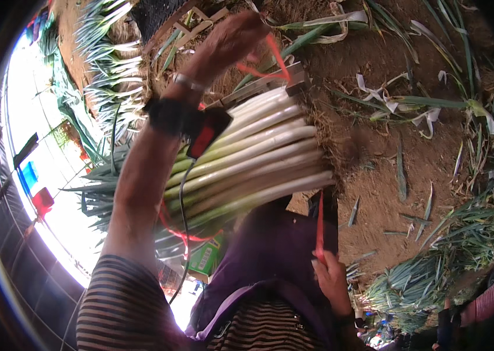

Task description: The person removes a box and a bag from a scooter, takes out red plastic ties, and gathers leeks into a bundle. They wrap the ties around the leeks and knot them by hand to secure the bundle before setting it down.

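Note:
A bundle of thick green onions (pixel 258 153) lies across in front of me, its white stems and roots to the right and its dark green leaves to the left. Over its far side stretches my left arm, and my left hand (pixel 244 35) is closed on a red plastic ribbon (pixel 277 54). Lower right, my right hand (pixel 332 282) pinches another length of red ribbon (pixel 320 225), which runs up taut toward the root end. More red ribbon (pixel 191 237) loops beneath the leafy side. The left fingertips are partly hidden.
A wooden frame (pixel 296 79) shows at the bundle's far edge. Rows of green onions (pixel 115 70) lie at far left. Loose leaves (pixel 399 99) litter the soil, with a leafy heap (pixel 416 284) at right. A green box (pixel 206 257) sits below the bundle. A cable (pixel 182 196) hangs from my left wrist device.

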The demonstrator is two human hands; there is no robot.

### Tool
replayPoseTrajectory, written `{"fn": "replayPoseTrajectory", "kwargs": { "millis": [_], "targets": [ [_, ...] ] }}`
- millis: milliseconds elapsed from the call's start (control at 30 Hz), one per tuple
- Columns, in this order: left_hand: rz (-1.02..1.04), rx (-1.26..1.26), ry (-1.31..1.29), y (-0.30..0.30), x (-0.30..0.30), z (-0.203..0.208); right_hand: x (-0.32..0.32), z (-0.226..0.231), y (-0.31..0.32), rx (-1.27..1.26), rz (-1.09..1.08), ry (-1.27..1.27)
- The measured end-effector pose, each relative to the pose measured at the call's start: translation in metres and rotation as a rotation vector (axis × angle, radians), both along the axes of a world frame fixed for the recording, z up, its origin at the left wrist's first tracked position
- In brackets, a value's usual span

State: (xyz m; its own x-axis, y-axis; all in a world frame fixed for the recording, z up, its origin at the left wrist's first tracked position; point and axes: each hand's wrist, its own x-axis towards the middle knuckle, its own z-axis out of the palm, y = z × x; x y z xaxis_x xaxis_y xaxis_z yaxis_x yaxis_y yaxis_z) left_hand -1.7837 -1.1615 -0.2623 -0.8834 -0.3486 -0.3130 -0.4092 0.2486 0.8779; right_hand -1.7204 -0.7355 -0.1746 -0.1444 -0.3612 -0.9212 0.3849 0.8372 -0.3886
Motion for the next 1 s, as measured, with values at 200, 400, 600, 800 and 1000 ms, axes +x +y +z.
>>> {"fn": "replayPoseTrajectory", "kwargs": {
  "millis": [200,400,600,800,1000],
  "targets": [
    [0.021,0.094,-0.416,0.101,0.084,0.063,-0.025,0.029,-0.039,-0.129,0.037,0.07],
    [0.773,0.767,-0.563,0.18,0.147,0.086,-0.039,0.006,-0.08,-0.338,0.295,0.248],
    [0.833,0.515,-0.408,0.174,0.167,0.057,0.0,-0.059,-0.053,-0.229,0.714,0.373],
    [1.005,0.544,-0.212,0.129,0.168,0.058,0.023,-0.065,-0.032,-0.184,0.772,0.323],
    [1.01,0.543,-0.169,0.12,0.183,0.058,0.028,-0.057,-0.045,-0.316,0.832,0.281]
  ]
}}
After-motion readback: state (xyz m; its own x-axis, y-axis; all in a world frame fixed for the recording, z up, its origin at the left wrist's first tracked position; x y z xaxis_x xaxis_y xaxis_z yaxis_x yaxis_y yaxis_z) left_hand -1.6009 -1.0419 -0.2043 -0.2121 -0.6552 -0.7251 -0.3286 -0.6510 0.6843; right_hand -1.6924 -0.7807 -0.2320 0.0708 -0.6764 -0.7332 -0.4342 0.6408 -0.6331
